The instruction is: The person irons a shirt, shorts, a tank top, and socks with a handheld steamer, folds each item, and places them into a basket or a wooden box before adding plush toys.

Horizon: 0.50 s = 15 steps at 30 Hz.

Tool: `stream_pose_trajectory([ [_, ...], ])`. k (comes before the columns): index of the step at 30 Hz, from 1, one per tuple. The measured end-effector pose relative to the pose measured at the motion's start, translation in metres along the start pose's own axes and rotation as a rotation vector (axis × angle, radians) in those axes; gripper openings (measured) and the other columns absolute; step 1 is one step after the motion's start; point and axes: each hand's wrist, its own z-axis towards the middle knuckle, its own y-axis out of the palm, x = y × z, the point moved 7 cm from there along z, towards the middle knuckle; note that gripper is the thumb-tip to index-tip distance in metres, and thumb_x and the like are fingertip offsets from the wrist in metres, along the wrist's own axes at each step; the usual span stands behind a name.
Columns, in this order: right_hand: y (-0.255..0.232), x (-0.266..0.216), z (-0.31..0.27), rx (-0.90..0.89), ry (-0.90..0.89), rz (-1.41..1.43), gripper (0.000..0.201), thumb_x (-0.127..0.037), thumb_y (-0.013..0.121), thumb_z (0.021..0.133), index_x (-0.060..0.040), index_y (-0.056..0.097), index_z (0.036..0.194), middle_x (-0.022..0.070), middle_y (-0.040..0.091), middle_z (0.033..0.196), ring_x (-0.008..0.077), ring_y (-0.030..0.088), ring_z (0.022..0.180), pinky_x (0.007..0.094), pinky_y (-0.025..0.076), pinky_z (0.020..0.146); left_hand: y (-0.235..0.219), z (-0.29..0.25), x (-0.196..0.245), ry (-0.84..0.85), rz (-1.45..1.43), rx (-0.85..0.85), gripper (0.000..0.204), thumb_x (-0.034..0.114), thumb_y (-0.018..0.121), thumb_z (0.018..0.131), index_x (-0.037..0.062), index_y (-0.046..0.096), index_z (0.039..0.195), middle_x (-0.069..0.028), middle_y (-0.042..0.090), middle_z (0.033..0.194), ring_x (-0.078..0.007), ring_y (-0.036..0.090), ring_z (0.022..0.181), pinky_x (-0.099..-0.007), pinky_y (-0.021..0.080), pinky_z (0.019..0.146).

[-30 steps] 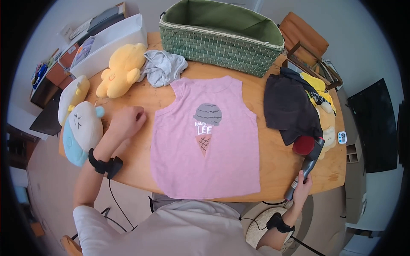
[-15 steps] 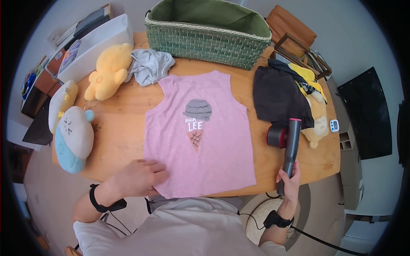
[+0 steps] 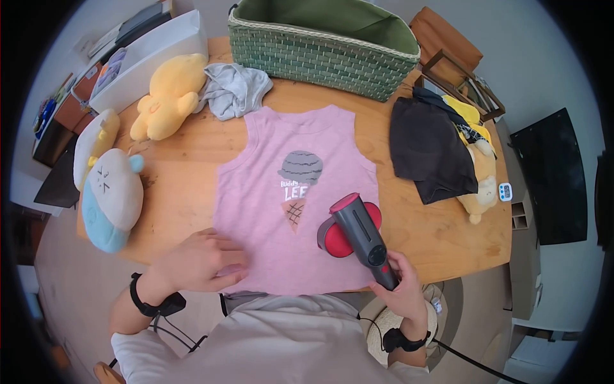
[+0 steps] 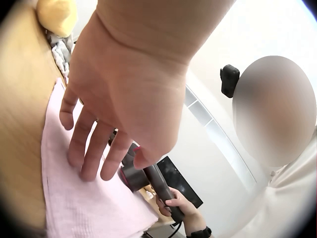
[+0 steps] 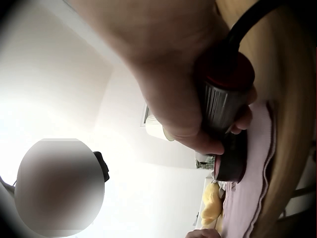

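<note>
A pink sleeveless top (image 3: 256, 192) with an ice cream print lies spread on the table. My right hand (image 3: 404, 291) grips the handle of a grey and red corded hair dryer (image 3: 363, 233), its fingers wrapped round the ribbed end in the right wrist view. The dryer's round head overlaps the lower right part of the top in the head view. My left hand (image 3: 201, 261) is at the top's lower left edge, palm down. In the left wrist view its fingers (image 4: 89, 158) are extended and spread over the pink cloth.
A green woven basket (image 3: 320, 54) stands at the back of the wooden table (image 3: 173, 185). Plush toys (image 3: 112, 198) and a crumpled grey cloth (image 3: 233, 89) lie on the left. Dark folded clothes (image 3: 428, 147), another plush (image 3: 480, 185) and a small timer (image 3: 505, 192) sit on the right.
My right hand has brought the hair dryer left from beside the dark clothes to over the pink top. The left hand has come down from the table to the top's lower left edge.
</note>
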Motion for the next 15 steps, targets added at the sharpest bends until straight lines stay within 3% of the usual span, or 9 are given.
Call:
stream_pose_trajectory([
  [2, 0.001, 0.0, -0.005, 0.012, 0.105, -0.005, 0.062, -0.003, 0.079, 0.079, 0.0043, 0.05, 0.133, 0.0152, 0.07, 0.113, 0.0169, 0.067, 0.103, 0.0328, 0.051, 0.092, 0.002, 0.004, 0.001, 0.003, 0.036, 0.008, 0.021, 0.027, 0.067, 0.089, 0.0087, 0.066, 0.098, -0.0083, 0.067, 0.089, -0.0307, 0.066, 0.087, -0.0437, 0.05, 0.083],
  [5, -0.001, -0.005, -0.012, 0.004, 0.115, -0.078, 0.063, -0.006, 0.08, 0.078, 0.0046, 0.05, 0.132, 0.0175, 0.071, 0.11, 0.0203, 0.068, 0.101, 0.034, 0.052, 0.09, 0.003, 0.015, 0.001, -0.033, 0.033, 0.06, 0.028, 0.03, 0.07, 0.088, 0.0082, 0.062, 0.103, -0.0082, 0.066, 0.096, -0.0305, 0.066, 0.089, -0.044, 0.051, 0.083],
  [9, -0.01, 0.002, -0.033, -0.068, 0.173, -0.107, 0.066, -0.001, 0.079, 0.078, 0.0015, 0.047, 0.135, 0.0117, 0.069, 0.112, 0.015, 0.064, 0.104, 0.0305, 0.049, 0.092, 0.011, 0.024, 0.002, -0.073, 0.12, -0.01, 0.034, 0.031, 0.073, 0.086, 0.009, 0.058, 0.108, -0.0076, 0.066, 0.099, -0.0305, 0.066, 0.092, -0.0426, 0.051, 0.082],
  [11, -0.017, 0.005, -0.046, -0.084, 0.126, -0.184, 0.066, -0.013, 0.082, 0.078, 0.0025, 0.05, 0.133, 0.021, 0.071, 0.105, 0.0322, 0.071, 0.097, 0.0378, 0.054, 0.086, 0.016, 0.026, 0.0, -0.137, 0.19, -0.031, 0.036, 0.031, 0.075, 0.084, 0.0094, 0.058, 0.107, -0.0059, 0.066, 0.096, -0.0291, 0.066, 0.093, -0.0418, 0.051, 0.081],
  [15, -0.029, 0.008, -0.067, -0.162, 0.204, -0.176, 0.068, -0.015, 0.083, 0.077, 0.0009, 0.048, 0.134, 0.0219, 0.071, 0.102, 0.0356, 0.071, 0.092, 0.0386, 0.055, 0.082, 0.019, 0.028, 0.007, -0.185, 0.216, -0.046, 0.037, 0.032, 0.076, 0.083, 0.0094, 0.057, 0.106, -0.0049, 0.066, 0.093, -0.0267, 0.066, 0.092, -0.0404, 0.05, 0.08],
])
